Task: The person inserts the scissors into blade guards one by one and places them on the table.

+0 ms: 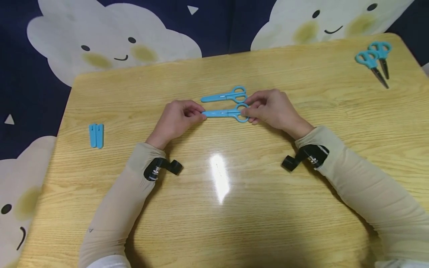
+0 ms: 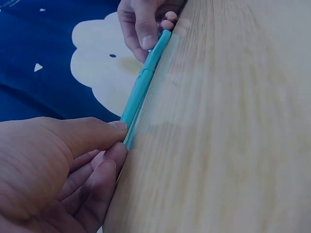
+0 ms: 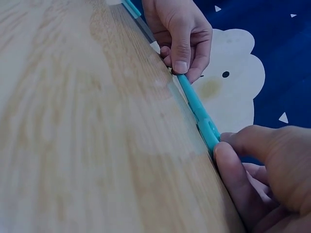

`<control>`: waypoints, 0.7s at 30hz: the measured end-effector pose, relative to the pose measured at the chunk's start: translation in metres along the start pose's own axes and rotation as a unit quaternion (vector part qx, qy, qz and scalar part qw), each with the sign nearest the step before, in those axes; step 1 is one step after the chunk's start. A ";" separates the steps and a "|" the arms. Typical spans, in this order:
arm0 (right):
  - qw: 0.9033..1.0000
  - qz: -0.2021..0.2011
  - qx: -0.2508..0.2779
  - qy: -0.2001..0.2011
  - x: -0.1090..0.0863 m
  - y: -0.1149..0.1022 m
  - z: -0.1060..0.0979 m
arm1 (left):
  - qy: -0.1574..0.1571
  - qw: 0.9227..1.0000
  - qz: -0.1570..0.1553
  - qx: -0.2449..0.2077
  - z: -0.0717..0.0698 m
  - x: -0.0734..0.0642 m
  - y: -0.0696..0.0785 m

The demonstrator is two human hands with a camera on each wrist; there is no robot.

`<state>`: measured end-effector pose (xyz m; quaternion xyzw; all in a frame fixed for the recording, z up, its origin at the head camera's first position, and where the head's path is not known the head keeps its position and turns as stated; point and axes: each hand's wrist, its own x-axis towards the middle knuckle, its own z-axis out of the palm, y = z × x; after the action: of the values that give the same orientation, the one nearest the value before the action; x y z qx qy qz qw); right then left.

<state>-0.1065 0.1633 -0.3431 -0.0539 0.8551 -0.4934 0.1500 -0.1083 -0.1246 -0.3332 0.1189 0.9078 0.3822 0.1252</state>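
Blue sheathed scissors (image 1: 219, 113) lie level between both hands in the middle of the table. My left hand (image 1: 175, 119) pinches the tip of their blade cover between thumb and fingers. At the other end, my right hand (image 1: 273, 109) pinches the handle loops. Just behind lies a second pair of sheathed blue scissors (image 1: 218, 97), parallel to the first, its loops close to the right fingers. In the left wrist view the left thumb sits on the cover (image 2: 133, 107); the right wrist view shows the right thumb and finger at the handle (image 3: 209, 133).
Two loose blue blade covers (image 1: 96, 136) lie side by side on the left of the wooden table (image 1: 254, 208). Two uncovered scissors (image 1: 377, 61) with blue handles lie at the far right corner. A dark cloth with clouds (image 1: 228, 26) hangs behind the table.
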 end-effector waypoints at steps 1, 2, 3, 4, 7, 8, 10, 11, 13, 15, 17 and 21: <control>1.000 0.001 0.002 0.001 0.000 0.000 0.000 | 0.000 1.000 -0.001 -0.001 0.000 0.000 0.000; 1.000 0.002 0.002 0.003 0.000 0.000 0.001 | 0.000 1.000 -0.001 -0.001 0.000 0.000 0.000; 1.000 0.002 0.002 0.005 0.000 0.000 0.001 | -0.001 1.000 -0.002 -0.001 0.000 -0.001 0.000; 1.000 0.002 0.005 0.007 -0.001 0.000 0.001 | -0.001 1.000 -0.002 -0.002 0.000 -0.001 0.000; 1.000 0.002 0.006 0.008 -0.001 0.000 0.002 | -0.002 1.000 -0.003 0.000 0.001 -0.001 0.000; 1.000 0.002 0.006 0.009 -0.002 0.000 0.002 | -0.002 1.000 -0.003 0.000 0.001 -0.001 0.000; 1.000 0.000 0.006 0.011 -0.002 0.000 0.002 | -0.001 1.000 -0.001 0.002 0.001 -0.001 -0.001; 1.000 0.001 0.004 0.012 -0.002 -0.001 0.002 | 0.000 1.000 0.000 0.003 0.001 -0.001 -0.001; 1.000 0.000 0.004 0.013 -0.003 -0.001 0.003 | 0.002 1.000 0.003 0.003 0.002 -0.002 -0.001; 1.000 -0.001 0.005 0.016 -0.003 -0.001 0.003 | 0.005 1.000 0.006 0.003 0.002 -0.001 -0.001; 1.000 -0.003 0.004 0.016 -0.003 0.000 0.003 | 0.007 1.000 0.008 0.003 0.002 -0.001 -0.001; 1.000 -0.007 -0.005 0.017 -0.002 0.000 0.002 | 0.011 1.000 0.010 0.005 0.002 -0.002 -0.001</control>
<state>-0.1037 0.1625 -0.3438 -0.0526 0.8597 -0.4908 0.1314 -0.1062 -0.1243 -0.3347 0.1247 0.9098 0.3799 0.1110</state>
